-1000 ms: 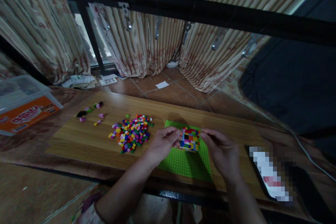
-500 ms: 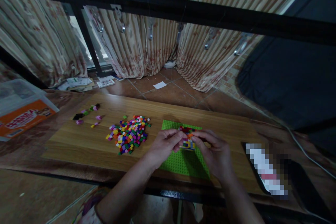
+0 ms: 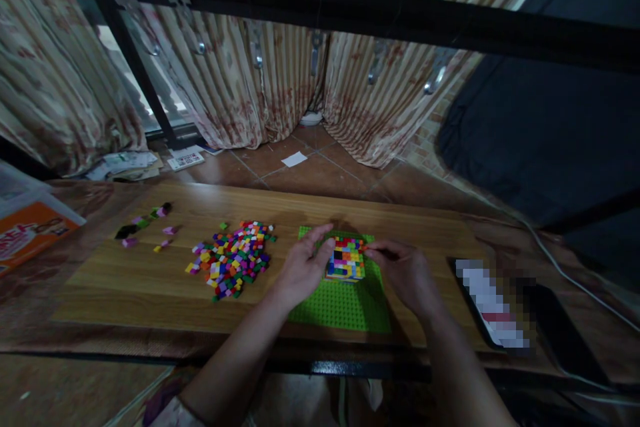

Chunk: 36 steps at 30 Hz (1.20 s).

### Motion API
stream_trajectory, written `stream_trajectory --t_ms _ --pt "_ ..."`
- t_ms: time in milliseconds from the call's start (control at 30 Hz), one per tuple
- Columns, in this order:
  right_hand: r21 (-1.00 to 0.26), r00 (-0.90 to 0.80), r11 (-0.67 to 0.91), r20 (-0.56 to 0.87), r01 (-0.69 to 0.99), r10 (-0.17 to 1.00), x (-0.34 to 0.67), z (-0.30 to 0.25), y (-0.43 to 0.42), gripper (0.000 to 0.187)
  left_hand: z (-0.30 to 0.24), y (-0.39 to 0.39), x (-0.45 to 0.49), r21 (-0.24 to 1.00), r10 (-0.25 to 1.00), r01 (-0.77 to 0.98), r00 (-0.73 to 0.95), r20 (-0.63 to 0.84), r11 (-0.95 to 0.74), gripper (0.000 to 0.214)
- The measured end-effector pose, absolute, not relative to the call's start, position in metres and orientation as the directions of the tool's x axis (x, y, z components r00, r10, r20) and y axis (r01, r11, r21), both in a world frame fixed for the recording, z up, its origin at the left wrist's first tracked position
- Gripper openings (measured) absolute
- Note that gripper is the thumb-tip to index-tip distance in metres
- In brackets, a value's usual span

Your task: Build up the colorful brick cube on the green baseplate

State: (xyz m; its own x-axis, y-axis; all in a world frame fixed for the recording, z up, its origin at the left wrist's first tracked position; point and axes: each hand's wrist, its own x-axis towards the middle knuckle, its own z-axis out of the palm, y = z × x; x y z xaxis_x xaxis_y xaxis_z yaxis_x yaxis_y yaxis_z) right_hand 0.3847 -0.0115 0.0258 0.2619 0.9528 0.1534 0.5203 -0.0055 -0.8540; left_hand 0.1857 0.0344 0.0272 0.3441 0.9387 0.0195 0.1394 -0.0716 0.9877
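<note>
The left hand (image 3: 303, 268), fingers open, rests against a multicoloured stack of tiny plastic bricks (image 3: 345, 261) on a green studded baseplate (image 3: 340, 310); the right hand (image 3: 405, 273) pinches at the stack's corner, any brick hidden. A slipped pinch could break the stack; a swung left hand could scatter the loose bricks (image 3: 230, 260) just beyond it

The orange label (image 3: 31, 235) on the plastic storage box (image 3: 20, 197) carries large white lettering, cropped and unreadable; the card (image 3: 186, 161) on the floor shows a printed QR pattern.
</note>
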Motion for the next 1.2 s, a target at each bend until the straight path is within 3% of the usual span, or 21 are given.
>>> stream_trajectory --t_ms 267,667,867,1200 --pt "-0.942 0.284 0.004 0.106 0.337 0.953 0.384 0.016 -0.002 0.024 0.02 0.055 0.209 0.998 0.885 -0.059 0.463 0.05 -0.026 0.039" --pt "-0.99 0.311 -0.047 -0.003 0.134 0.95 0.382 0.016 0.004 0.033 0.008 0.056 0.216 0.992 0.878 -0.12 0.478 0.019 0.045 0.033" --pt "-0.984 0.252 -0.105 -0.066 0.143 0.965 0.386 0.02 0.006 0.026 0.013 0.052 0.218 0.993 0.884 -0.082 0.466 -0.034 0.081 0.032" --pt "-0.986 0.237 -0.094 -0.06 0.136 0.97 0.385 0.018 0.008 0.032 0.008 0.05 0.22 0.996 0.89 -0.069 0.456 -0.012 0.049 0.032"
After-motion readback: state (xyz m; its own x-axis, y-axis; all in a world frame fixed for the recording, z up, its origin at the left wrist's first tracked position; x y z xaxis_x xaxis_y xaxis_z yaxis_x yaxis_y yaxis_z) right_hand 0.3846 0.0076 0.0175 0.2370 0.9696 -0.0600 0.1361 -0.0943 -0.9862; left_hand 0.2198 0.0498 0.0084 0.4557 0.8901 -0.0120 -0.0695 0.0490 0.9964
